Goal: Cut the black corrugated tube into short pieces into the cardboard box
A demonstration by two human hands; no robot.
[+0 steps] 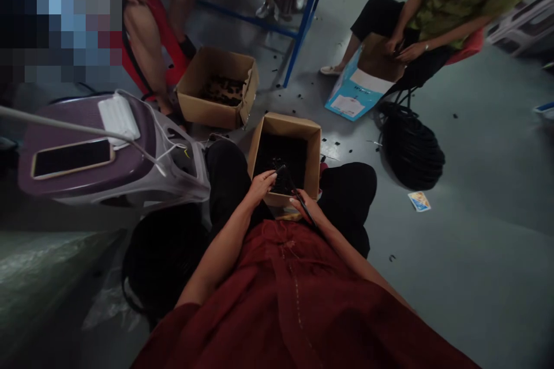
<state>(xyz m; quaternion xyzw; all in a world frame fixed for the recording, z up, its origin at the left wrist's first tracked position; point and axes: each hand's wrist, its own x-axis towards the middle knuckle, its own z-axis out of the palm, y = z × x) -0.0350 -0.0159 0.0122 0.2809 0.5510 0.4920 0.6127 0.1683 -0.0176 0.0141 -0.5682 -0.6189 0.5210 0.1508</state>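
Head view, fingers: left hand [261,186] pinches the upper end of a thin black rod [299,199]; right hand [302,203] curls nearly closed around its lower part.
Box: open cardboard box [285,127] between the knees, black pieces [277,155] inside, just below both hands.
Around: second cardboard box [219,109] beyond; smartphone [71,158] on scooter seat [89,115], left.
Arms: both bent, reaching forward over the lap.

A pixelated patch [56,23] at ten o'clock hides what lies there; dark pieces [277,155] in the cardboard box [285,127] at twelve are too dim to tell.
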